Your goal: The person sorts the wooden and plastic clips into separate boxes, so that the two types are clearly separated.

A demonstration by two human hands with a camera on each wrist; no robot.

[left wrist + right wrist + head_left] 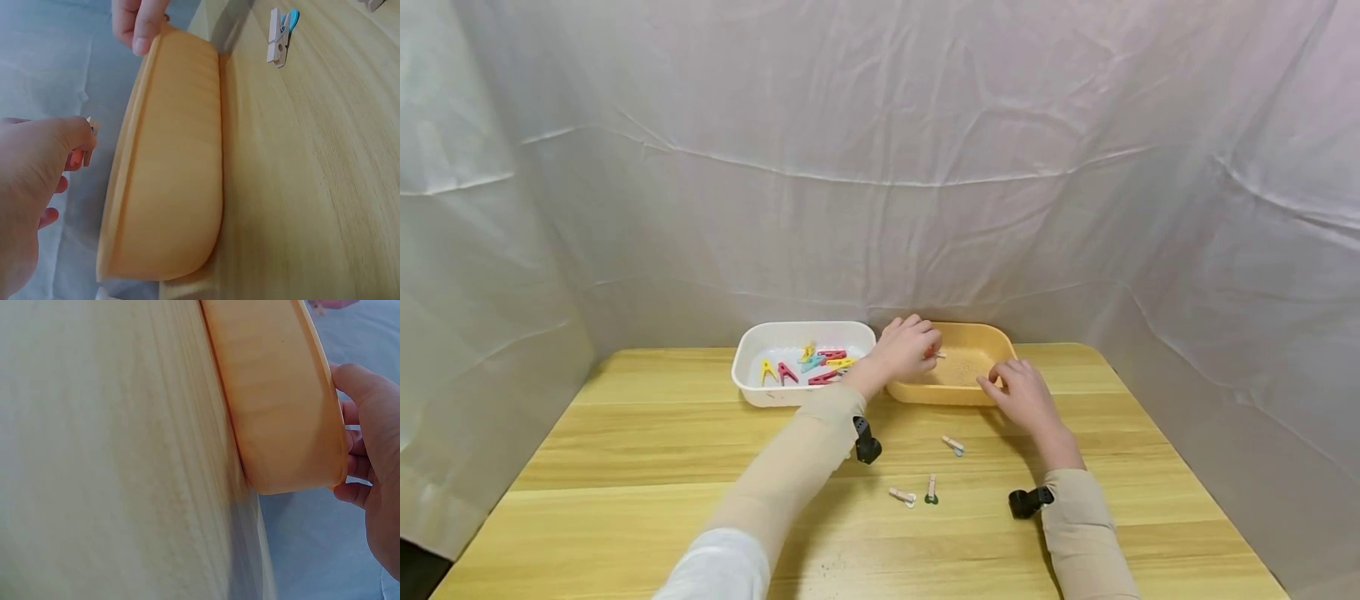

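Note:
An orange tray (pixel 958 392) stands on the wooden table to the right of a white tray (pixel 752 354) that holds several coloured clothes pegs (pixel 823 362). My left hand (pixel 925 350) hovers over the orange tray and pinches a small pale peg (pixel 84 153) between thumb and fingertips. My right hand (pixel 1000 379) grips the orange tray's near right rim (pixel 325 394), thumb outside and fingers curled over the inside. In the left wrist view the right hand's fingers (pixel 140 25) sit on the rim.
Three small wooden pegs lie loose on the table (pixel 625 467) in front of the trays: one with a blue tip (pixel 953 445), one pale (pixel 902 497), one with a green tip (pixel 931 490). White cloth (pixel 880 167) walls off the back and both sides.

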